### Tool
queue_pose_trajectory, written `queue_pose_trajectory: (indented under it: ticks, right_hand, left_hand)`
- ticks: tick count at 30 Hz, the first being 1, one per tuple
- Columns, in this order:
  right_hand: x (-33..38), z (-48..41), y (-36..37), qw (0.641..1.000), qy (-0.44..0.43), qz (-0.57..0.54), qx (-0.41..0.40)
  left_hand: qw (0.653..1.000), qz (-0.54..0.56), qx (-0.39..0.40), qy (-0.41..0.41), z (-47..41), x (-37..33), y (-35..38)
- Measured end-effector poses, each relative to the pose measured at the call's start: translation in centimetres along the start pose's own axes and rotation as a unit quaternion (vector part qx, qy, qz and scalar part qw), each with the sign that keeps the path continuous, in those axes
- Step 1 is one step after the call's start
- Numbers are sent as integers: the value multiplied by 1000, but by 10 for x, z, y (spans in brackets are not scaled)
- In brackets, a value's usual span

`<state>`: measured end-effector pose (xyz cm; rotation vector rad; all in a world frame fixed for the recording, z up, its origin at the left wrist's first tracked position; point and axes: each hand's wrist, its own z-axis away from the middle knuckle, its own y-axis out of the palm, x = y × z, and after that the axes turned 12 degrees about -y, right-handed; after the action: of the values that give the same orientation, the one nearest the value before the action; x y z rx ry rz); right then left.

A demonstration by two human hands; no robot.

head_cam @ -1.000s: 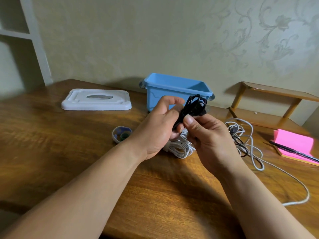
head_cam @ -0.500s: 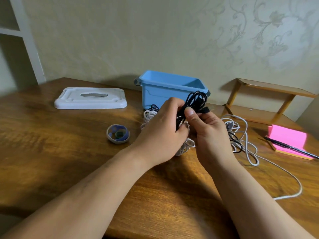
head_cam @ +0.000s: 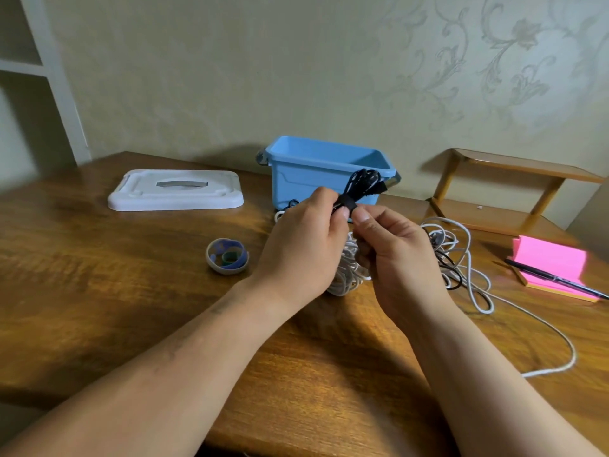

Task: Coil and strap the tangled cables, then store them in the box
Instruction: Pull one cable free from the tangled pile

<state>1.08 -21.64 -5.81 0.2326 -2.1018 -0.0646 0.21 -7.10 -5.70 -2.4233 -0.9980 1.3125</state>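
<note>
We see both hands raised above the worktop (head_cam: 115,291), meeting in front of the blue box (head_cam: 306,183). Between them is a coiled black cable (head_cam: 364,181), gathered into a narrow bundle. Its loops fan up and to the right, across the box's near wall. A black strap (head_cam: 346,202) is wrapped around the bundle's lower end.

The left hand (head_cam: 306,245) pinches the black cable at the wrap, with its thumb tip against the band and its fingers curled behind. The right hand (head_cam: 395,255) pinches the strap from the other side with thumb and forefinger, its other fingers folded into the palm. The two thumb tips sit just beside each other.

The blue box stands open at the far middle of the worktop, and we cannot tell what is inside it. Its white lid (head_cam: 174,189) lies flat to the left, well apart from it.

Below the hands a bundle of white cable (head_cam: 346,278) rests on the worktop, partly hidden by them. To the right lies a loose tangle of white and black cables (head_cam: 451,258), with one white lead (head_cam: 560,338) trailing toward the near right.

A small round dish (head_cam: 227,269) holding blue and green strap rolls sits left of the hands. At the far right we see a low wooden shelf (head_cam: 507,192), and nearer, a pink notepad (head_cam: 550,258) with a black pen (head_cam: 557,279) lying across it.
</note>
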Motion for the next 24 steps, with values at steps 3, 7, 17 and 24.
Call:
queue_pose_trajectory:
  ticks: [3, 7, 17, 24]
  right_hand:
    - [-1, -2, 3, 999, 26, -33, -12]
    - [-3, -2, 3, 999, 24, -34, -16]
    - [1, -1, 7, 998, -5, -2, -67]
    - [10, 3, 7, 997, -21, -72, -6]
  left_hand:
    - [995, 82, 29, -45, 1, -2, -1]
    - [973, 179, 109, -95, -1, -2, -6]
    - [924, 328, 117, -160, -7, 5, -1]
    - [887, 388, 180, -173, -8, 6, -3]
